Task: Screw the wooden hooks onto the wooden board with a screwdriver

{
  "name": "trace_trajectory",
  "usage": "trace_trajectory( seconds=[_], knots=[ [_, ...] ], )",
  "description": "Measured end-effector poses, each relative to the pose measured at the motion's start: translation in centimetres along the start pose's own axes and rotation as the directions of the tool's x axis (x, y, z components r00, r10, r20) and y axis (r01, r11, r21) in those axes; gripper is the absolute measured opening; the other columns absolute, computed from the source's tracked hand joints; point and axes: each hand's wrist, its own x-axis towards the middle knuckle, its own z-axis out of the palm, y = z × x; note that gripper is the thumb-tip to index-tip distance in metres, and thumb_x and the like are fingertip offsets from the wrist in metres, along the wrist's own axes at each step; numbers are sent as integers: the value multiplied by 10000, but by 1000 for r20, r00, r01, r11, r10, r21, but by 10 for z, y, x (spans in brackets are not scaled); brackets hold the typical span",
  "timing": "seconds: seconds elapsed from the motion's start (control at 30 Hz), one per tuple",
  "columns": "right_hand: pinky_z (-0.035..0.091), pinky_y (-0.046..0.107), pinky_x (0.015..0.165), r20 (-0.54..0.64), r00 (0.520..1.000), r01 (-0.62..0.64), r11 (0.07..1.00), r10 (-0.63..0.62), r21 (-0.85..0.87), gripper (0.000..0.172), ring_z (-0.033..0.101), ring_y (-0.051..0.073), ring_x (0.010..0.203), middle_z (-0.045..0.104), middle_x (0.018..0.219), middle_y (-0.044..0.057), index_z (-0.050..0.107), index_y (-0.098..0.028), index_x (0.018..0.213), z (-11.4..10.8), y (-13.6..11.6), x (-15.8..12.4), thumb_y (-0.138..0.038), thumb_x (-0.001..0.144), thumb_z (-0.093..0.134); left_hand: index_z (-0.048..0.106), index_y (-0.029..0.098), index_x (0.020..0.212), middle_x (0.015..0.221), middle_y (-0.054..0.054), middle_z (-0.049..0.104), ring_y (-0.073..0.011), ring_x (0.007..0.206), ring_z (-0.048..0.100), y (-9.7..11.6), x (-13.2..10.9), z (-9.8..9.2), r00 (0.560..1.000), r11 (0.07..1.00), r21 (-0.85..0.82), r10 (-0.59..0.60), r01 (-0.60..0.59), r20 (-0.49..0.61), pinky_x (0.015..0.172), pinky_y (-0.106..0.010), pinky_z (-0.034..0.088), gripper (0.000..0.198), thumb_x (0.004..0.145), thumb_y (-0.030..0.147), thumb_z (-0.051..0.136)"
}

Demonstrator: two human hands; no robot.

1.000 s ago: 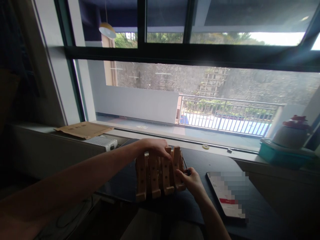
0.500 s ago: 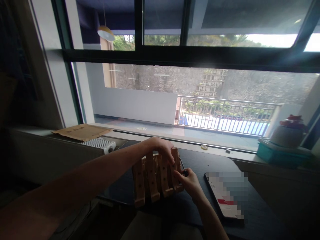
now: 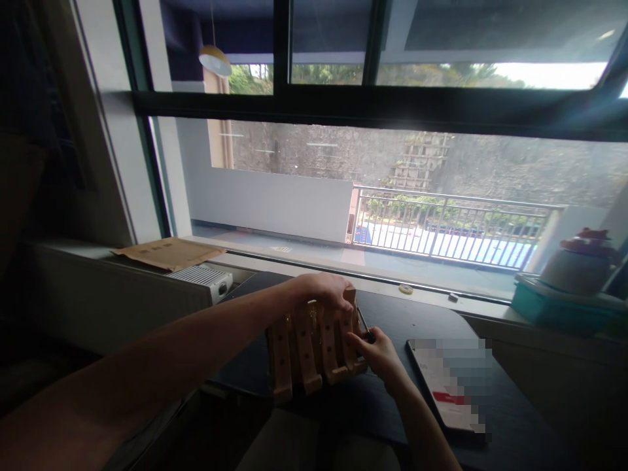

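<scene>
A wooden slatted rack [image 3: 307, 353] with hooked lower ends and dark round holes stands tilted at the dark table's near edge. My left hand [image 3: 334, 288] reaches across its top, fingers bent over the upper end of the right-hand slat. At the rack's right side, my right hand [image 3: 375, 352] is closed on a screwdriver [image 3: 364, 320] with a dark handle and thin metal shaft. The shaft points up along the rack's right edge; its tip is hard to make out. My right thumb lies close to the rightmost slat.
A tablet or large phone [image 3: 441, 383], partly pixelated, lies on the dark table [image 3: 426, 314] to the right. On the sill are a tape roll [image 3: 405, 289], a small grey piece [image 3: 453, 297] and a teal box [image 3: 554, 304]. A brown envelope [image 3: 171, 252] and white device [image 3: 209, 282] are left.
The whole view has shifted a little, so things appear slightly farther right. Both hands keep their hold on the rack and screwdriver.
</scene>
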Motion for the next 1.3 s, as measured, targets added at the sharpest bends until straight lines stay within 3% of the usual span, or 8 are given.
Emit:
trace_trajectory(
  seconds=[0.13, 0.3, 0.37, 0.47, 0.6, 0.77, 1.13, 1.3],
  knots=[
    [454, 262, 566, 2, 1000, 3, 999, -3, -49, 447, 599, 192, 690, 632, 741, 65, 554, -138, 816, -5, -4, -2, -544, 649, 639, 658, 172, 903, 862, -53, 684, -193, 734, 602, 1, -1, 1, 1000, 1000, -26, 15, -16, -17, 635, -261, 433, 283, 734, 386, 583],
    [463, 319, 723, -66, 996, 52, 984, -64, -169, 453, 564, 255, 996, 591, 1095, 139, 550, -132, 1141, -35, -5, -21, -394, 772, 525, 673, 160, 906, 850, -64, 682, -203, 744, 604, -1, 0, 0, 1000, 999, -32, -17, 17, 16, 637, -274, 448, 354, 713, 441, 577],
    [462, 310, 692, -45, 978, 174, 917, -203, -358, 421, 594, 218, 900, 590, 1103, 125, 534, -141, 1192, -48, -7, -36, -284, 807, 443, 675, 159, 912, 859, -70, 684, -207, 746, 609, -1, 1, 0, 1000, 999, -39, -14, 15, 25, 639, -283, 455, 366, 703, 446, 583],
    [460, 292, 663, 41, 917, 359, 774, -397, -522, 431, 616, 192, 835, 631, 1055, 92, 481, -183, 1267, -61, -19, -57, -259, 851, 396, 673, 156, 913, 866, -73, 689, -203, 740, 616, -2, 2, -2, 999, 998, -53, -19, 21, 43, 636, -282, 463, 367, 703, 443, 583],
    [415, 259, 558, 173, 878, 432, 584, -446, -688, 281, 627, 174, 717, 674, 930, 53, 608, -240, 1065, -60, -44, -68, -282, 886, 396, 673, 149, 903, 878, -73, 693, -198, 753, 623, -1, -1, -4, 998, 997, -62, -36, 40, 58, 630, -267, 470, 371, 708, 449, 577],
    [320, 225, 470, 247, 840, 464, 404, -483, -789, 272, 566, 118, 559, 628, 745, 28, 633, -218, 963, -49, -63, -62, -249, 919, 367, 679, 155, 890, 842, -67, 689, -199, 719, 618, 0, -2, -3, 999, 999, -38, -16, 17, 44, 607, -268, 461, 371, 687, 451, 583],
    [300, 223, 467, 268, 822, 477, 350, -503, -806, 224, 554, 106, 553, 597, 731, 20, 607, -195, 947, -43, -69, -59, -193, 910, 386, 688, 172, 881, 771, -51, 684, -182, 676, 604, -3, -1, -1, 1000, 1000, -25, 16, -15, 23, 598, -260, 447, 360, 688, 455, 577],
    [280, 230, 445, 314, 812, 481, 260, -492, -837, 197, 555, 116, 552, 592, 736, 12, 593, -192, 913, -44, -78, -61, -73, 830, 460, 696, 170, 880, 780, -54, 687, -186, 681, 605, -2, -1, -1, 1000, 1000, -18, 18, -18, 19, 609, -263, 453, 361, 681, 450, 584]
  ],
)
